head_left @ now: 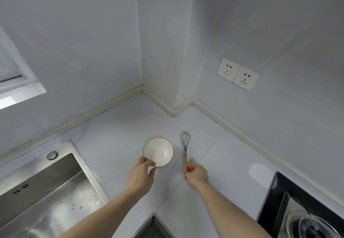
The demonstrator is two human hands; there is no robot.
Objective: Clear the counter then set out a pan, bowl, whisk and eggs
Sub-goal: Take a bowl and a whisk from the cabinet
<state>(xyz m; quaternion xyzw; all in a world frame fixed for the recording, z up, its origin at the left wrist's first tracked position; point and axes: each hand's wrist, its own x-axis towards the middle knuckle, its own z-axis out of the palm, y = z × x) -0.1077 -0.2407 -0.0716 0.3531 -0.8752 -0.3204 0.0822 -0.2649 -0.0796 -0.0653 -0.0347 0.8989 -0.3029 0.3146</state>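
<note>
At the far left a steel sink [42,191] is sunk into the pale table [115,135], with a round chrome fitting [52,155] on its back rim and water drops on its floor. Above it, a window frame [16,77] is set in the grey wall.

The left hand [140,177] reaches forward from a bare forearm, palm down. Its grip is on the near rim of the white bowl [158,152]: the thumb lies over the rim on the inside, and the fingers curl under the outside. The bowl stands upright on the table, dark-edged and with nothing in it.

Just to the right of the bowl, apart from it, the whisk [185,144] lies flat on the table, its wire head pointing away toward the wall corner. The right hand [197,174] has its grip closed around the near end of the orange handle, fingers curled, knuckles up.

Further right, two white wall sockets [237,74] sit side by side on the wall. At the lower right corner is a black hob [275,200] with a glass lid [316,226] partly in view.
</note>
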